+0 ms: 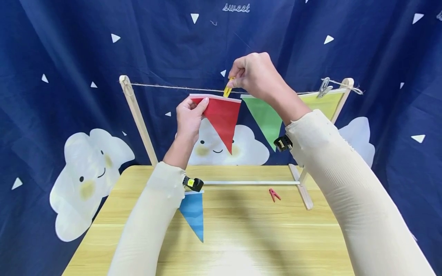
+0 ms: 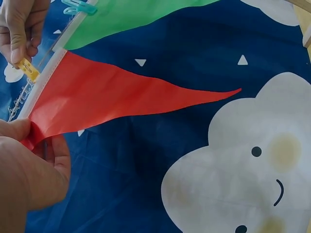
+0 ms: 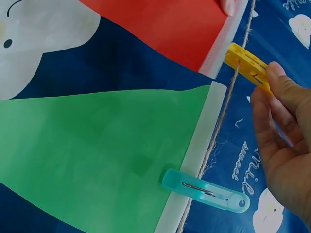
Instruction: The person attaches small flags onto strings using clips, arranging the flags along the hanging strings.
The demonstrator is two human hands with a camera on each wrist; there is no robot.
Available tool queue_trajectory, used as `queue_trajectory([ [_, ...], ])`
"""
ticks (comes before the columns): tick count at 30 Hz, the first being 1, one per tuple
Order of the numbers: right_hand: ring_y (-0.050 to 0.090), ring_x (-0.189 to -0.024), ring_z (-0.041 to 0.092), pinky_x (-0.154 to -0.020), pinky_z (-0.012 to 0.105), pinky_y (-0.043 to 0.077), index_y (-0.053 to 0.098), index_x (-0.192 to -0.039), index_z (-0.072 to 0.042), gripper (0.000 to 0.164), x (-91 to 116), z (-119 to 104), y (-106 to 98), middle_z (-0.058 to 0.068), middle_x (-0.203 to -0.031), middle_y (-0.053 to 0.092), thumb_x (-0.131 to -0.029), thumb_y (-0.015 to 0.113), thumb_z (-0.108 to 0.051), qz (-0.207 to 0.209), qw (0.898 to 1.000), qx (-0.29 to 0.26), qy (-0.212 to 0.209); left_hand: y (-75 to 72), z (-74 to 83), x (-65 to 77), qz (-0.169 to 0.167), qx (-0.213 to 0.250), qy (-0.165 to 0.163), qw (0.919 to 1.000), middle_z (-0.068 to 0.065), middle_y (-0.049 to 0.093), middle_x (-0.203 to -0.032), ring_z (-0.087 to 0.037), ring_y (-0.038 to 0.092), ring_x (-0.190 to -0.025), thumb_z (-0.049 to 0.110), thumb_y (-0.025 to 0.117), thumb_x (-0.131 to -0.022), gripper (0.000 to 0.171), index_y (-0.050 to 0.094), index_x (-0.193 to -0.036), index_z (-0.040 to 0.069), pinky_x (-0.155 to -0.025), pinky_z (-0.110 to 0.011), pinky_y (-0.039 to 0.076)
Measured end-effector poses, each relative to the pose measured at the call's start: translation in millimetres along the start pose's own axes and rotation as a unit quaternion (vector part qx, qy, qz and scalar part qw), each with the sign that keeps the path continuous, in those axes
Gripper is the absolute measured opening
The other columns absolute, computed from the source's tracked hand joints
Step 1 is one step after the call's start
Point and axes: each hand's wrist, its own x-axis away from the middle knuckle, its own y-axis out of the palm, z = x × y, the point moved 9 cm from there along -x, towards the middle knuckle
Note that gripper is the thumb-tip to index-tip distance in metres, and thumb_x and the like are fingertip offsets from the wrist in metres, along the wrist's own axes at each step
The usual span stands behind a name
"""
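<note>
Between its thumb and fingers my left hand [image 1: 189, 119] pinches the upper left corner of a red triangular pennant [image 1: 224, 119], point down. My right hand [image 1: 254, 73] pinches the end of a yellow clothespin [image 3: 249, 67]. In the right wrist view the clothespin crosses the twine [image 3: 226, 104], its tip at the pennant's white top band; whether it bites the band is unclear. Beside it hangs a green pennant [image 3: 107, 150], clipped to the twine by a teal clothespin [image 3: 206, 191]. Farther right, a grey clip [image 1: 324, 87] holds a yellow pennant [image 1: 319, 102], partly behind my right arm.
The twine runs between a left wooden post [image 1: 139, 119] and a right wooden post [image 1: 342, 100], joined below by a white rod [image 1: 248, 183]. On the wooden table [image 1: 241, 226] lie a blue pennant [image 1: 195, 212], partly under my left forearm, and a pink clothespin [image 1: 274, 195].
</note>
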Motion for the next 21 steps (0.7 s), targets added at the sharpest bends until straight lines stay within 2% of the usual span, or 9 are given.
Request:
queue_trajectory([
  [9, 0.068, -0.085, 0.014, -0.073, 0.020, 0.052, 0.080, -0.098, -0.008, 0.015, -1.9, -4.5, -0.2, 0.006, -0.095, 0.078, -0.093, 0.079, -0.022, 0.004, 1.000, 0.004, -0.015, 0.3, 0.6, -0.3, 0.009, 0.009, -0.002, 0.9999, -0.008, 0.070, -0.096, -0.018, 0.070, -0.080, 0.008, 0.075, -0.094, 0.022, 0.074, -0.115, 0.000, -0.070, -0.024, 0.062],
  [21, 0.068, -0.086, 0.015, -0.076, 0.023, 0.056, 0.081, -0.098, -0.010, 0.012, -0.5, -1.2, 8.4, 0.005, -0.097, 0.079, -0.092, 0.079, -0.020, -0.001, 1.000, 0.004, 0.000, 5.9, -1.5, -0.3, 0.002, 0.005, -0.015, 0.9999, -0.011, 0.071, -0.104, -0.020, 0.072, -0.087, 0.010, 0.075, -0.094, 0.025, 0.073, -0.118, 0.002, -0.078, -0.029, 0.063],
])
